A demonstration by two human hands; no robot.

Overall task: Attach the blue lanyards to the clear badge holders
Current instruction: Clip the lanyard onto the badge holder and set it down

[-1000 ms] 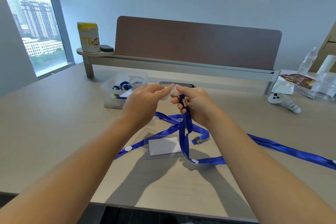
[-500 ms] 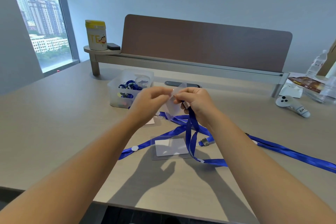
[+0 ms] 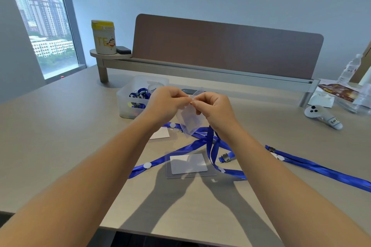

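My left hand [image 3: 166, 104] and my right hand [image 3: 213, 109] meet above the table, both pinching the top edge of a clear badge holder [image 3: 188, 120] that hangs tilted between them. A blue lanyard [image 3: 210, 146] drops from under my right hand down to the table; its clip is hidden by my fingers. A second clear badge holder [image 3: 188, 164] with a white card lies flat below, across crossing lanyard straps. Another blue lanyard [image 3: 321, 168] stretches off to the right.
A translucent bin [image 3: 130, 104] with more lanyards and clips stands behind my left hand. A loose white card [image 3: 161, 133] lies near it. A white controller [image 3: 321, 115], a water bottle [image 3: 350, 70] and papers are at the right. A yellow-lidded can [image 3: 103, 37] stands on the desk divider shelf.
The clear badge holder has swung into view between my hands and hangs lower. My hands stay pinched together; the camera has shifted so they appear further right.
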